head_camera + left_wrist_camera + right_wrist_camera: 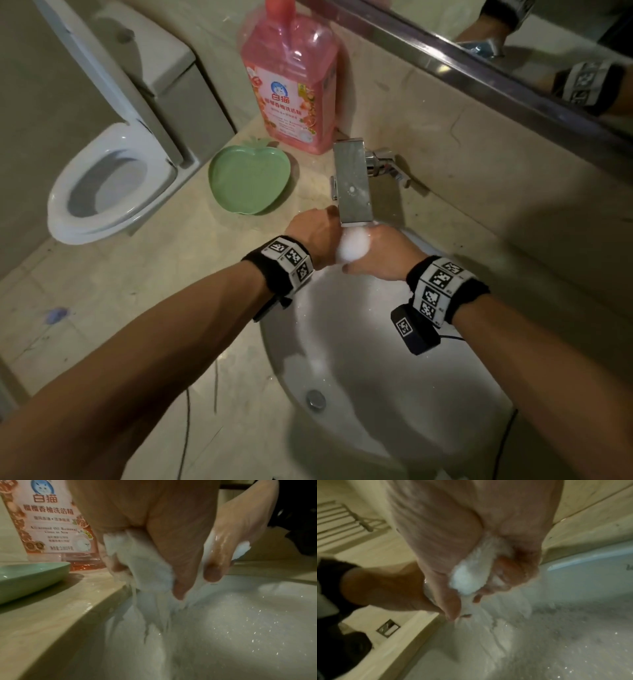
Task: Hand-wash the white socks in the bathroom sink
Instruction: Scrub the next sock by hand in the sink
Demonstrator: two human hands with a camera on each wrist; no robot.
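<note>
Both hands meet under the square chrome faucet at the back of the white sink. Between them is a bunched wet white sock. My left hand grips one end of the sock, fingers curled round it, water streaming down into the basin. My right hand squeezes the other end of the sock in its curled fingers. The left hand shows beside it in the right wrist view. A second sock is not in sight.
A pink detergent bottle stands on the beige counter behind a green apple-shaped dish. An open toilet lies to the left. A mirror runs along the back wall. The sink drain is near me.
</note>
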